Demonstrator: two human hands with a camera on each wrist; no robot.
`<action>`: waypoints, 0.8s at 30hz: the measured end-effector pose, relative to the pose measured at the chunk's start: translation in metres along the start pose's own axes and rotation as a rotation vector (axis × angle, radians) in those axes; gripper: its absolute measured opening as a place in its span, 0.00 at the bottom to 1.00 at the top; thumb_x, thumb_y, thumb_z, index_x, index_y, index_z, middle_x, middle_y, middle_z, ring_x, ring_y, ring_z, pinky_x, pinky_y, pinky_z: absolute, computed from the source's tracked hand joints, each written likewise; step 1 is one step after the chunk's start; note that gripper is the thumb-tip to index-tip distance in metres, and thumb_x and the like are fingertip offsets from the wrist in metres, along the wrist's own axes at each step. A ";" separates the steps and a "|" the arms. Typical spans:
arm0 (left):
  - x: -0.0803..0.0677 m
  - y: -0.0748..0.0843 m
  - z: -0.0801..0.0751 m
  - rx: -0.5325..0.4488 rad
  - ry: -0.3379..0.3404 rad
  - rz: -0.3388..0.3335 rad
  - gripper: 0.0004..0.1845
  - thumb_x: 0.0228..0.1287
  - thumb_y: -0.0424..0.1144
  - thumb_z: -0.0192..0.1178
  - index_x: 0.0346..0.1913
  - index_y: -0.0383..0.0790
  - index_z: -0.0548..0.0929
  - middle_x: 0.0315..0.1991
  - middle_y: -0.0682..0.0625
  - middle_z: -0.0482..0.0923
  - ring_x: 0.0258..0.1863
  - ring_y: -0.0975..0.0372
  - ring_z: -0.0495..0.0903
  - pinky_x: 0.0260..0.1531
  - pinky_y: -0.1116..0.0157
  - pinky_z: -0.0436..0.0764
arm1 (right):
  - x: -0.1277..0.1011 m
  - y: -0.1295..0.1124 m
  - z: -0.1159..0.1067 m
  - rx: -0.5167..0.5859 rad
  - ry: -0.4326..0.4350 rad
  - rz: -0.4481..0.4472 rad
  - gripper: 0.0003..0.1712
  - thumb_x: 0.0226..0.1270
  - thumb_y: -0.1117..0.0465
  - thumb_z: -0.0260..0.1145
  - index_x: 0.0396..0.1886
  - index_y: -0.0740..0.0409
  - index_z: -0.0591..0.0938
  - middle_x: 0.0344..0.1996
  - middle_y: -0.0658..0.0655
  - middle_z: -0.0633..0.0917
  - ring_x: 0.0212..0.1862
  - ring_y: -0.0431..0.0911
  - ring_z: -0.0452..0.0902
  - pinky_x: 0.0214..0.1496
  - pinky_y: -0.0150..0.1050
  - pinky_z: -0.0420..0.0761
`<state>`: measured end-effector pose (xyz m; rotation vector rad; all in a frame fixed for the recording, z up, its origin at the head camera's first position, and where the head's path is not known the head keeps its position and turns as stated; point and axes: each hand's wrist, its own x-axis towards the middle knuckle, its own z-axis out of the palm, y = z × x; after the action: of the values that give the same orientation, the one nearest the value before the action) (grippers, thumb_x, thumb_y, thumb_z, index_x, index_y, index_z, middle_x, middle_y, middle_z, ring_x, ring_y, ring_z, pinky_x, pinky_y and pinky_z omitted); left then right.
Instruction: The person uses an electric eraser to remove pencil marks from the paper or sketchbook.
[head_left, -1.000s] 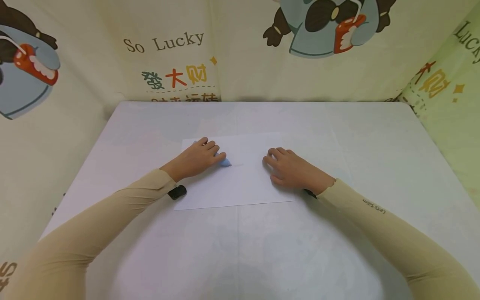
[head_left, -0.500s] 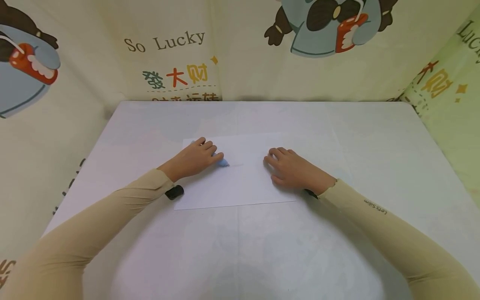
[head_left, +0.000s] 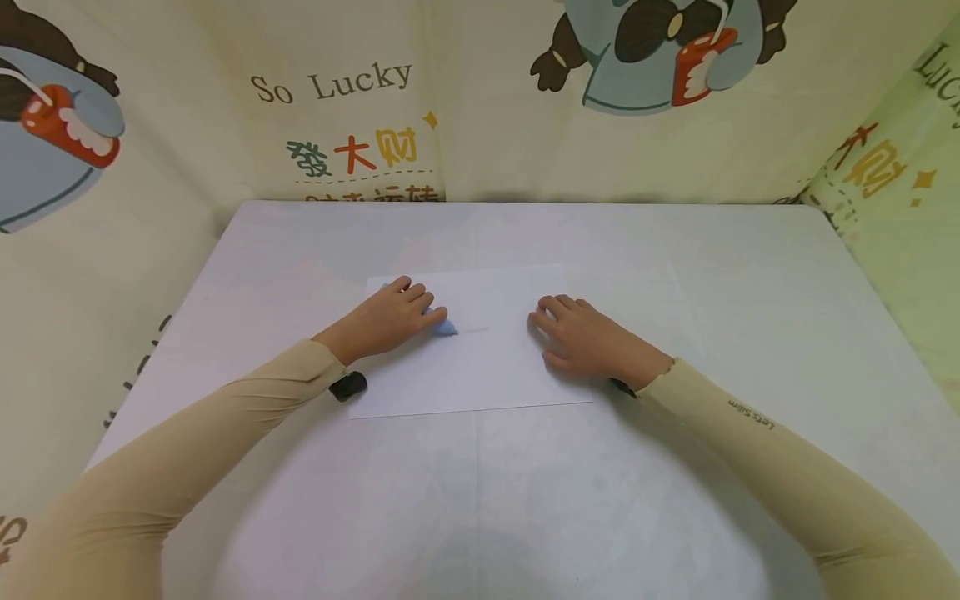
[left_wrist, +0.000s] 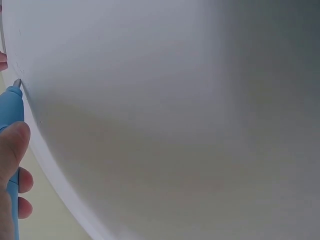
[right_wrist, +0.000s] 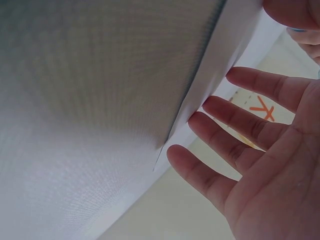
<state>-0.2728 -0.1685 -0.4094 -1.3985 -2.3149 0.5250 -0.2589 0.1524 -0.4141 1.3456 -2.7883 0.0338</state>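
Observation:
My left hand [head_left: 386, 320] pinches a blue pen [head_left: 444, 327] between thumb and fingers over the left half of a white sheet of paper [head_left: 480, 375]. In the left wrist view the pen [left_wrist: 11, 107] has a thick barrel and a short grey tip, which is at the paper. A faint grey line [head_left: 474, 330] runs right from the tip. Near the sheet's right edge rests my right hand [head_left: 581, 337], its fingers spread and slightly bent. The right wrist view shows its fingertips [right_wrist: 200, 122] touching the paper, with nothing held in the palm.
The sheet lies on a white-covered table [head_left: 480, 500]. A printed curtain [head_left: 480, 100] hangs behind the table and along both sides. A black wrist device [head_left: 348, 386] sits under the left wrist. Dark coils [head_left: 142, 364] show at the table's left edge.
My left hand and the pen have shifted slightly left, and a bit more of the faint line shows to the right of the tip. The right hand has stayed in place.

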 end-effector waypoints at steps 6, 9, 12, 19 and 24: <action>0.007 0.000 0.000 0.009 0.026 0.001 0.13 0.60 0.27 0.59 0.45 0.42 0.72 0.35 0.46 0.79 0.35 0.55 0.75 0.38 0.60 0.70 | 0.000 0.000 0.000 0.008 0.004 0.003 0.23 0.61 0.58 0.60 0.54 0.63 0.72 0.52 0.65 0.74 0.54 0.59 0.72 0.51 0.53 0.75; 0.009 0.000 0.000 0.005 0.035 0.000 0.12 0.60 0.27 0.59 0.45 0.42 0.72 0.34 0.45 0.79 0.34 0.55 0.75 0.38 0.60 0.71 | 0.000 0.001 0.002 0.002 0.011 -0.001 0.23 0.60 0.58 0.60 0.54 0.63 0.72 0.52 0.65 0.74 0.54 0.59 0.72 0.50 0.54 0.75; 0.008 0.000 0.001 0.003 0.031 0.000 0.12 0.60 0.27 0.58 0.45 0.42 0.72 0.34 0.46 0.79 0.34 0.55 0.75 0.39 0.59 0.71 | 0.000 0.000 0.002 -0.002 0.012 -0.003 0.23 0.60 0.58 0.61 0.54 0.63 0.72 0.51 0.65 0.74 0.53 0.59 0.72 0.50 0.53 0.75; 0.000 -0.001 0.004 0.013 0.016 0.001 0.14 0.59 0.27 0.60 0.45 0.43 0.71 0.35 0.46 0.79 0.35 0.55 0.75 0.40 0.59 0.71 | 0.000 0.001 0.004 -0.012 -0.001 0.005 0.23 0.61 0.58 0.61 0.54 0.62 0.72 0.52 0.65 0.74 0.54 0.59 0.72 0.51 0.54 0.75; -0.004 -0.001 0.003 0.013 0.018 0.003 0.15 0.59 0.27 0.60 0.46 0.42 0.71 0.35 0.45 0.78 0.34 0.55 0.75 0.39 0.60 0.71 | 0.000 0.000 0.002 -0.010 0.004 0.004 0.23 0.61 0.58 0.61 0.54 0.63 0.72 0.52 0.66 0.74 0.54 0.60 0.72 0.51 0.54 0.75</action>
<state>-0.2733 -0.1732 -0.4125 -1.3955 -2.2918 0.5252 -0.2588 0.1521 -0.4162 1.3359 -2.7842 0.0227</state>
